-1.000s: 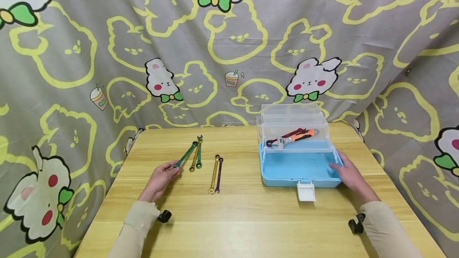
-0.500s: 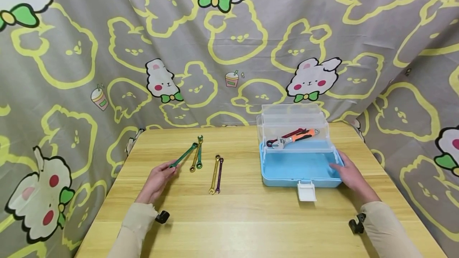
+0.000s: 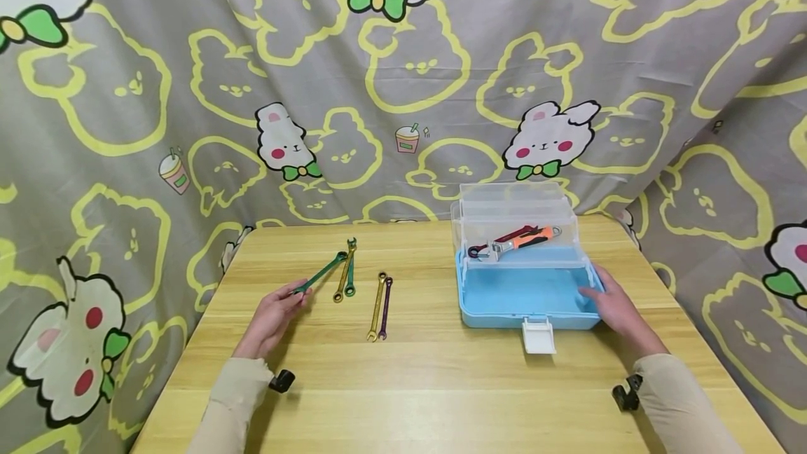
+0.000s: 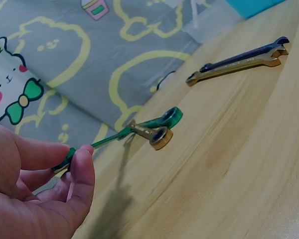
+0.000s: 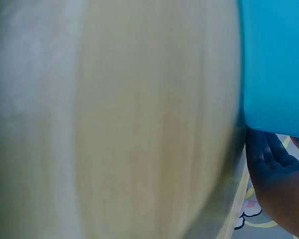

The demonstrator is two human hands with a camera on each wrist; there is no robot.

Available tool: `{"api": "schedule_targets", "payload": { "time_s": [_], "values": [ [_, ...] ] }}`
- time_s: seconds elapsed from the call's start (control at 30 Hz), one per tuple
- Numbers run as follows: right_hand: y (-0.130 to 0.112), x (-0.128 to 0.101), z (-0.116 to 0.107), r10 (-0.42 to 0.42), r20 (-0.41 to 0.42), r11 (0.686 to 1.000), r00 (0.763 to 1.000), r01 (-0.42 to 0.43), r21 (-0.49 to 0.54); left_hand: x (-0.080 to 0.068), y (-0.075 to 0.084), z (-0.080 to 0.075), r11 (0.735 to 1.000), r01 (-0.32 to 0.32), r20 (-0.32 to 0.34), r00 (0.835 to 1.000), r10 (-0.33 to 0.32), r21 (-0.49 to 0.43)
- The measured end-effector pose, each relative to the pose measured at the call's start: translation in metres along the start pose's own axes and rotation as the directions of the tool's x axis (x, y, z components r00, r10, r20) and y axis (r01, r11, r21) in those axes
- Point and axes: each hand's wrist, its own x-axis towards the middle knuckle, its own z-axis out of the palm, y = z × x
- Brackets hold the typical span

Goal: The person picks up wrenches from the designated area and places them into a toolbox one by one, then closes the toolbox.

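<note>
Left hand (image 3: 272,314) pinches green wrench (image 3: 320,273); right hand (image 3: 614,308) rests on blue toolbox (image 3: 526,298).

Wrench lies well left of the toolbox on the bench (image 3: 441,384), far end beside a gold wrench (image 3: 344,279), thumb and fingertips clamped on its near end. Right hand's fingers lie fairly straight against the toolbox's right wall. Gold-and-purple pair (image 3: 380,305) between.

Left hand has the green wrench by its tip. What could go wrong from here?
1. The left hand pinches only the green wrench's end, so it may slip or swing.
2. Its far end lies against the gold wrench, which may get dragged.
3. The right hand rests against the blue box; a knock could shift it.
</note>
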Motion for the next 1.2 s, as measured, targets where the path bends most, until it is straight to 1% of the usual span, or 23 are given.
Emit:
{"api": "schedule_targets", "payload": {
  "time_s": [0.17, 0.3, 0.5, 0.8, 1.0, 1.2],
  "values": [
    [0.001, 0.0, 0.0, 0.003, -0.004, 1.0, 1.0, -0.003, 0.002, -0.001, 0.003, 0.0, 1.0, -0.006, 0.003, 1.0, 0.006, -0.022],
    [0.001, 0.0, 0.001, -0.004, -0.004, 1.0, 1.0, 0.004, 0.007, -0.002, 0.007, 0.002, 0.999, -0.026, 0.01, 1.0, 0.026, -0.039],
    [0.0, -0.001, 0.002, -0.028, -0.016, 1.0, 0.999, 0.028, 0.008, -0.005, 0.015, 0.011, 0.996, -0.06, 0.035, 0.997, 0.062, -0.061],
    [0.001, -0.001, 0.001, -0.006, 0.005, 1.0, 1.0, 0.006, 0.014, -0.009, 0.028, 0.036, 0.993, -0.099, 0.095, 0.99, 0.104, -0.06],
    [0.001, -0.001, 0.001, -0.01, 0.004, 1.0, 1.0, 0.009, 0.015, -0.01, 0.034, 0.055, 0.995, -0.085, 0.125, 0.988, 0.092, -0.06],
    [0.0, -0.001, 0.001, -0.014, 0.002, 1.0, 1.0, 0.014, 0.011, -0.011, 0.042, 0.073, 0.996, -0.084, 0.189, 0.978, 0.091, -0.042]
  ]
}}
